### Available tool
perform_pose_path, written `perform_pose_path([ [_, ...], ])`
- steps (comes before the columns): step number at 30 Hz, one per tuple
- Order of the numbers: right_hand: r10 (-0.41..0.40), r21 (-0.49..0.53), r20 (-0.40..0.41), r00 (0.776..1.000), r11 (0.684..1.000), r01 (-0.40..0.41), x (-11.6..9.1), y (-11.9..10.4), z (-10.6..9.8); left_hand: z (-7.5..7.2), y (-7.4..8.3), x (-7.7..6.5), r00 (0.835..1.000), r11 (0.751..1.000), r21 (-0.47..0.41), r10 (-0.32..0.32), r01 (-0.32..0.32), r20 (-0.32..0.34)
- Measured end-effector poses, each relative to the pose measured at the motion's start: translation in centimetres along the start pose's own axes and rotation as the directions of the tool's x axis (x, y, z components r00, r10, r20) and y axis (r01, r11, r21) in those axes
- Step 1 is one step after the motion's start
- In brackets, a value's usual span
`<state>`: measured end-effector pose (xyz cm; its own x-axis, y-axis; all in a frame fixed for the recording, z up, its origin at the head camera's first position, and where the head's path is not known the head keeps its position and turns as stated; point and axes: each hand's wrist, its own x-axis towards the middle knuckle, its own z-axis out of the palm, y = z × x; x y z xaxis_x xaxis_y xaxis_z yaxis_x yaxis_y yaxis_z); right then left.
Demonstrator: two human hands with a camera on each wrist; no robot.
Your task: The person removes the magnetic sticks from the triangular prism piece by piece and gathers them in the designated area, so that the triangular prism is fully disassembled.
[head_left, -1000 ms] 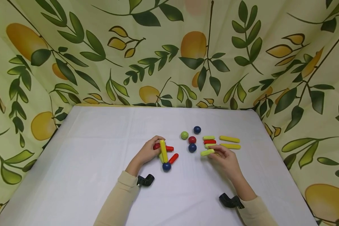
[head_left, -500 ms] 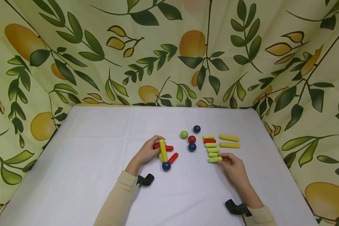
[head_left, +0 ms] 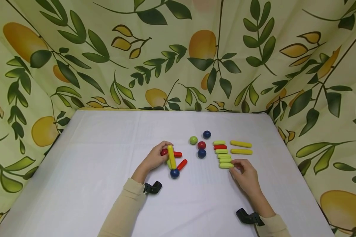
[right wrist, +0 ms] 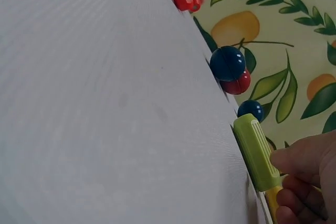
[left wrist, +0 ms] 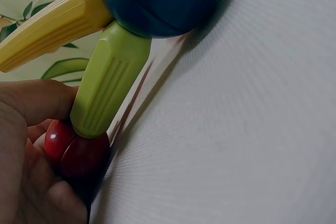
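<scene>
On the left, my left hand (head_left: 156,158) grips a red ball (left wrist: 84,153) at one corner of a joined stick-and-ball figure. From that ball a light green stick (left wrist: 110,80) runs to a blue ball (head_left: 174,173). A yellow stick (head_left: 171,158) slants up from the blue ball, and a red stick (head_left: 182,165) also extends from it. Another red stick (head_left: 178,154) juts from the red ball's side. My right hand (head_left: 246,176) pinches the right end of the nearest light green stick (head_left: 226,166), which lies at the near end of a row.
More short green sticks and one red stick (head_left: 220,147) form that row. Two yellow sticks (head_left: 241,151) lie to its right. Left of it rest a green ball (head_left: 193,140), a red ball (head_left: 201,145) and two blue balls (head_left: 206,134). A patterned curtain (head_left: 154,65) surrounds the white table (head_left: 77,171).
My right hand has brought the green stick down and toward me to the row's near end, then slid it up against its neighbour. The left hand has stayed still.
</scene>
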<state>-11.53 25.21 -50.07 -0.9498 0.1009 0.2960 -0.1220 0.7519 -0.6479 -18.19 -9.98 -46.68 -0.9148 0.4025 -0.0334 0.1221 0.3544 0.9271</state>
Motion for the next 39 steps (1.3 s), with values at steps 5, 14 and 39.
perform_pose_path([
  [5,-0.055,0.076,-0.043,0.998,0.995,0.059,0.0,-0.8,-0.2,0.3,-1.3,0.5,1.0,1.0,0.009,-0.012,0.012,-0.018],
  [14,-0.144,0.194,0.131,0.981,0.974,0.118,1.1,-4.8,0.7,0.5,-3.0,1.2,0.999,1.0,-0.004,0.012,-0.012,-0.03],
  [39,-0.328,0.44,0.485,0.811,0.893,0.097,5.3,-13.7,8.3,-1.8,-3.4,0.5,0.991,0.996,-0.007,0.092,-0.092,0.097],
])
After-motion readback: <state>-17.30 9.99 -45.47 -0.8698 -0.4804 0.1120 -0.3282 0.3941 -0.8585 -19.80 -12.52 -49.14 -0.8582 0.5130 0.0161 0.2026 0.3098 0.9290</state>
